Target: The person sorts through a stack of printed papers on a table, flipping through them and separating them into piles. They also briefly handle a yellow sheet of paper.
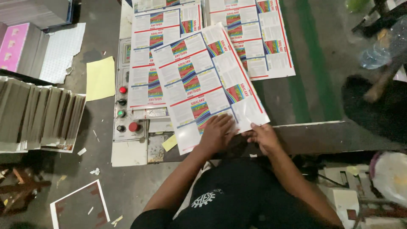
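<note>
Our left hand (217, 132) lies flat, fingers spread, on the printed sheet's (207, 82) near edge, whose length runs far-left, while our right hand (263, 136) pinches its near-right corner.

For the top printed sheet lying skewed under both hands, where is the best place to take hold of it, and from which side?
Probably the near edge of the top printed sheet, from the person's side. It lies flat and skewed across the other sheets, its near corners overhanging the machine table. The left hand presses there and the right hand touches that corner, so fingers could slide under.
</note>
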